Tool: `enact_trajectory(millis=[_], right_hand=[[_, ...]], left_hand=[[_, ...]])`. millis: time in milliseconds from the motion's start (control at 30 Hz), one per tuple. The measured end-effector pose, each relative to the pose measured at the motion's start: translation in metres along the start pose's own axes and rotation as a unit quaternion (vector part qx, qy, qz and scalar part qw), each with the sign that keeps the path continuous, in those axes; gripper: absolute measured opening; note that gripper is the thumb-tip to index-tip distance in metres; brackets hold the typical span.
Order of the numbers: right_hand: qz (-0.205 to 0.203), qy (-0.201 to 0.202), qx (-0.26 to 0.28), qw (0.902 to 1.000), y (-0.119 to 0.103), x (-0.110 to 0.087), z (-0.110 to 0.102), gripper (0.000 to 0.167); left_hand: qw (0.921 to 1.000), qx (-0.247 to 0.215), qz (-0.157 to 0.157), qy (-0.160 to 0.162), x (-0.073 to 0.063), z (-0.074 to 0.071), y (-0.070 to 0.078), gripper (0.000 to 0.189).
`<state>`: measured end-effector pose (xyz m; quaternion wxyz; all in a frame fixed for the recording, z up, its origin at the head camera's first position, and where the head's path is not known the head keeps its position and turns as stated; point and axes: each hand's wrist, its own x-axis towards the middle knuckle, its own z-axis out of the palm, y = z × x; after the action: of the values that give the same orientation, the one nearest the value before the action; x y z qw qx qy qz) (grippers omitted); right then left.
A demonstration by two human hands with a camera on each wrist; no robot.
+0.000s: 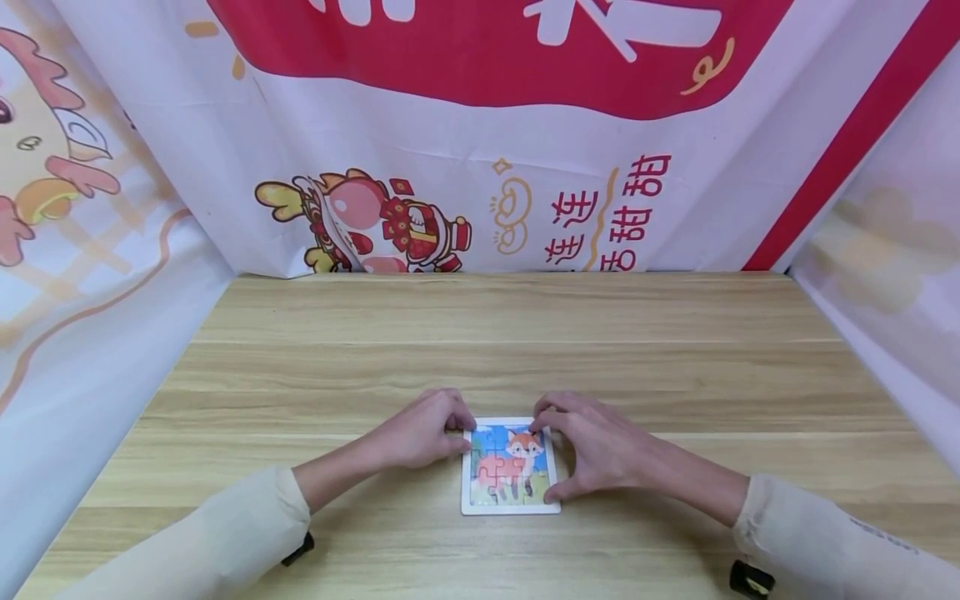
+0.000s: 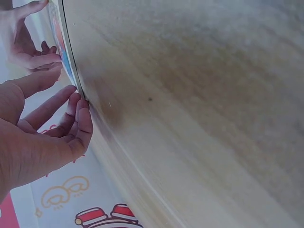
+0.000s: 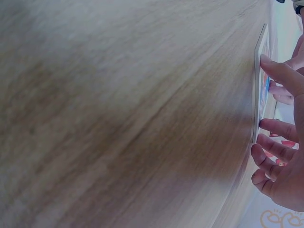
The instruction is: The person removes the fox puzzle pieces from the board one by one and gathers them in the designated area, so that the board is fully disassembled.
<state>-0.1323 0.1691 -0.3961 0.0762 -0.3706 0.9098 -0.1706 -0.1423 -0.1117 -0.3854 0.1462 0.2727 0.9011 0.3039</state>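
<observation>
A small square jigsaw puzzle (image 1: 510,467) in a white frame lies on the wooden table, its joined pieces picturing an orange fox against blue and green. My left hand (image 1: 431,429) holds it near the upper left corner, curled fingertips at the frame's edge and thumb over the left side. On the opposite side, my right hand (image 1: 600,442) spans the right edge, with the thumb at the lower corner and the index finger at the upper one. In the right wrist view, the thumb (image 3: 280,73) rests on the frame while the other fingers bend beside the board's edge.
The wood-grain table (image 1: 510,367) extends around the puzzle on all sides. Behind it hangs a white and red printed cloth (image 1: 480,133), and more printed cloth (image 1: 97,208) encloses the left and right sides. Pale sleeves (image 1: 225,525) cover both forearms.
</observation>
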Motion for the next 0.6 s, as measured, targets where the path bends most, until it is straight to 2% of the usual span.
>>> enact_trajectory(millis=[233, 467, 600], right_hand=[[0.001, 0.0, 0.005, 1.0, 0.0008, 0.0003, -0.0001, 0.073], [0.002, -0.002, 0.008, 1.0, 0.0017, 0.0005, 0.0007, 0.073], [0.0, 0.0, 0.008, 1.0, 0.0023, 0.0, 0.0009, 0.074]], left_hand=[[0.9999, -0.005, 0.009, -0.012, 0.002, 0.0009, -0.001, 0.024], [0.9999, 0.011, -0.002, -0.012, 0.0052, 0.0018, 0.0011, 0.019], [0.9998, 0.016, 0.003, -0.015, 0.0048, -0.0003, 0.0025, 0.018]])
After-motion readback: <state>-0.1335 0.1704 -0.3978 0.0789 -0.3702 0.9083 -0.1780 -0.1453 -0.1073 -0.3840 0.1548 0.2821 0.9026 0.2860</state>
